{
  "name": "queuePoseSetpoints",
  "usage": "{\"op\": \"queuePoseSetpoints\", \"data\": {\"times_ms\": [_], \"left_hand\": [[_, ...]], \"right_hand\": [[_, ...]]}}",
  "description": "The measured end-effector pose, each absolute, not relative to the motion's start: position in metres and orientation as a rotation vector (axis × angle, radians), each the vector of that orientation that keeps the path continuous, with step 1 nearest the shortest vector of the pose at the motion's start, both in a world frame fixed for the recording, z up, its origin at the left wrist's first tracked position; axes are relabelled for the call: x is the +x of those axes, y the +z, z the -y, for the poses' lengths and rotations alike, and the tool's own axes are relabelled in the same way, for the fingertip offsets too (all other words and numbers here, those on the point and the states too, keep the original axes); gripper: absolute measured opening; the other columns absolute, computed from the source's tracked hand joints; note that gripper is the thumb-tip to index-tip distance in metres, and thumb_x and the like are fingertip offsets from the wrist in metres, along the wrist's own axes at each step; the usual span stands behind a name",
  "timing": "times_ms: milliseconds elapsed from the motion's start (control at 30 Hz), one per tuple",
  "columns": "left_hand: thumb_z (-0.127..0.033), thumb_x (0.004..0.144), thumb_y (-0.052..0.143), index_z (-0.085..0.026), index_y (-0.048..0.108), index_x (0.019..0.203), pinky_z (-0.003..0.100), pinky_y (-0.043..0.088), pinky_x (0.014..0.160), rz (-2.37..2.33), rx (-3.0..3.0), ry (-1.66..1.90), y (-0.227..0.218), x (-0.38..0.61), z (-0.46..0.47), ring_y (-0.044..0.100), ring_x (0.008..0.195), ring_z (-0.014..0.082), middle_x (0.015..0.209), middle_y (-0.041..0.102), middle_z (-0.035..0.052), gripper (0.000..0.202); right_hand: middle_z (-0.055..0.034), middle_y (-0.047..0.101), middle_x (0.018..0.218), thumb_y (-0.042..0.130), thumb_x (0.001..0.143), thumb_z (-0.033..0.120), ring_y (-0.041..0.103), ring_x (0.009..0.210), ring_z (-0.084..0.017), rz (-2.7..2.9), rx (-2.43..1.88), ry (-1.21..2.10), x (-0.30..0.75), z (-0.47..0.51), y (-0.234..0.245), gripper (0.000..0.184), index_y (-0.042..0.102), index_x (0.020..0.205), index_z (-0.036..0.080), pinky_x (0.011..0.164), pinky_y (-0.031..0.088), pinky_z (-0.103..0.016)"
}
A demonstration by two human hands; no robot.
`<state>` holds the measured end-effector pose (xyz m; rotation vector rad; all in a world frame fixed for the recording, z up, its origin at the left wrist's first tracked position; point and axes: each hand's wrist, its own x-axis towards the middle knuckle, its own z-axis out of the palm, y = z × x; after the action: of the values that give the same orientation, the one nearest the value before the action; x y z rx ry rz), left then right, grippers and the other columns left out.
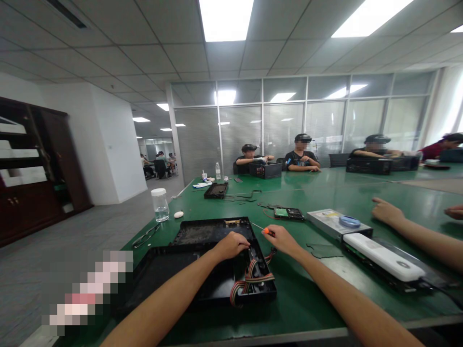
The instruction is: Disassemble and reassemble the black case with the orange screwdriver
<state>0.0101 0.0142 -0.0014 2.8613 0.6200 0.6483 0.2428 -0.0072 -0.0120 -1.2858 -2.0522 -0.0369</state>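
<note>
A black open computer case (pixel 202 262) lies on the green table (pixel 325 193) in front of me, with striped ribbon cables (pixel 249 282) spilling out at its right end. My left hand (pixel 231 245) is curled closed and rests on the case's upper right edge; what it grips, if anything, is hidden. My right hand (pixel 280 239) is closed round a screwdriver (pixel 263 229) with an orange handle, its thin shaft pointing left over the case.
A drive unit (pixel 338 222) with a blue tape roll and a white device (pixel 383 256) lie to the right, near another person's hands (pixel 387 212). A clear jar (pixel 159 204), a circuit board (pixel 287 212) and several seated people are farther back.
</note>
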Motion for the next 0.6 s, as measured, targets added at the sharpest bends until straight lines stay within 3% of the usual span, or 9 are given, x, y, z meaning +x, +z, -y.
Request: {"op": "queuePoseSetpoints", "data": {"times_ms": [200, 367, 500, 600], "left_hand": [[-0.016, 0.080, 0.050, -0.015, 0.067, 0.086, 0.021, 0.042, 0.079, -0.583, 2.919, 0.575, 0.001, 0.009, -0.010, 0.059, 0.082, 0.0130, 0.087, 0.066, 0.0045, 0.018], [-0.013, 0.076, 0.052, -0.015, 0.066, 0.085, 0.020, 0.042, 0.075, -0.615, 2.919, 0.579, 0.002, 0.010, -0.008, 0.058, 0.078, 0.0129, 0.084, 0.065, 0.0033, 0.017], [-0.012, 0.074, 0.053, -0.015, 0.065, 0.087, 0.020, 0.041, 0.071, -0.670, 2.907, 0.562, 0.004, 0.011, -0.006, 0.057, 0.074, 0.0121, 0.082, 0.064, 0.0022, 0.018], [-0.013, 0.075, 0.051, -0.015, 0.065, 0.087, 0.019, 0.041, 0.069, -0.708, 2.887, 0.528, 0.006, 0.011, -0.005, 0.056, 0.072, 0.0117, 0.080, 0.064, 0.0020, 0.018]], "right_hand": [[-0.0025, 0.056, 0.076, 0.048, 0.076, 0.027, 0.050, 0.070, -0.015, 2.032, -1.221, 0.089, 0.241, 0.012, -0.006, 0.011, 0.055, 0.078, 0.018, 0.065, 0.037, -0.026], [0.0017, 0.050, 0.078, 0.049, 0.068, 0.018, 0.047, 0.064, -0.011, 1.935, -1.173, 0.478, 0.255, 0.013, 0.000, 0.029, 0.043, 0.096, 0.018, 0.059, 0.039, -0.023], [0.0037, 0.048, 0.068, 0.049, 0.075, 0.033, 0.042, 0.049, -0.008, 1.870, -1.068, 0.768, 0.267, 0.015, 0.012, 0.029, 0.045, 0.099, 0.017, 0.046, 0.035, -0.021], [0.0043, 0.044, 0.055, 0.042, 0.080, 0.045, 0.038, 0.043, -0.008, 1.704, -1.067, 0.654, 0.268, 0.018, 0.020, 0.032, 0.052, 0.087, 0.015, 0.041, 0.030, -0.021]]}}
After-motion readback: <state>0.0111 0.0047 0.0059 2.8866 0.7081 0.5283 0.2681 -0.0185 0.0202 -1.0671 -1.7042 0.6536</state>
